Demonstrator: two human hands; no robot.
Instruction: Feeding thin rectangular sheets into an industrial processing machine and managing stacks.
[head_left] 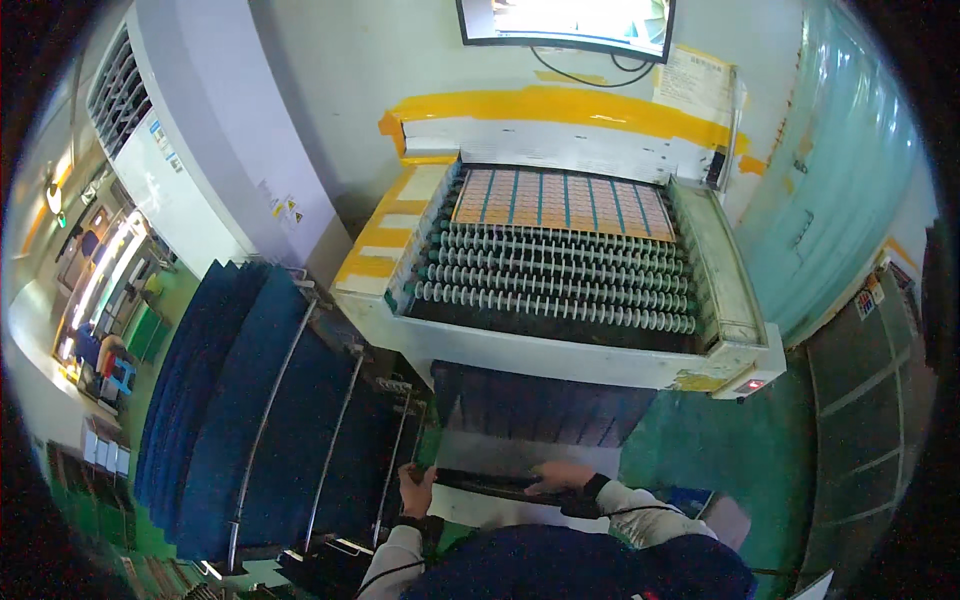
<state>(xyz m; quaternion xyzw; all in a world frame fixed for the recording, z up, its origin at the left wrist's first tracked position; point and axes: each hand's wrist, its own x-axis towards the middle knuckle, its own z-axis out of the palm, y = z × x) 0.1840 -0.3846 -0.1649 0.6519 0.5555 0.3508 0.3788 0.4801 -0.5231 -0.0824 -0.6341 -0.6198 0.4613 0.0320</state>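
A long dark strip-like edge [488, 484], which looks like the rim of a flat panel or rack, runs across in front of my body. Closed around its left end is my left hand [416, 490], beside the rack of dark panels. My right hand [560, 478] grips its right part, with the fingers pointing left. Past the strip lies a pale grey flat surface [530, 450], and beyond that a dark blue panel [540, 402] below the machine's front. Which parts of these are joined, I cannot tell.
A roller conveyor machine [560, 355] stands ahead, carrying a copper-coloured patterned board [565, 200] at its far end. Left of me, a metal rack [268, 430] holds several dark blue panels [215, 400]. A screen [570, 25] hangs above; a translucent curtain [850, 190] is at right.
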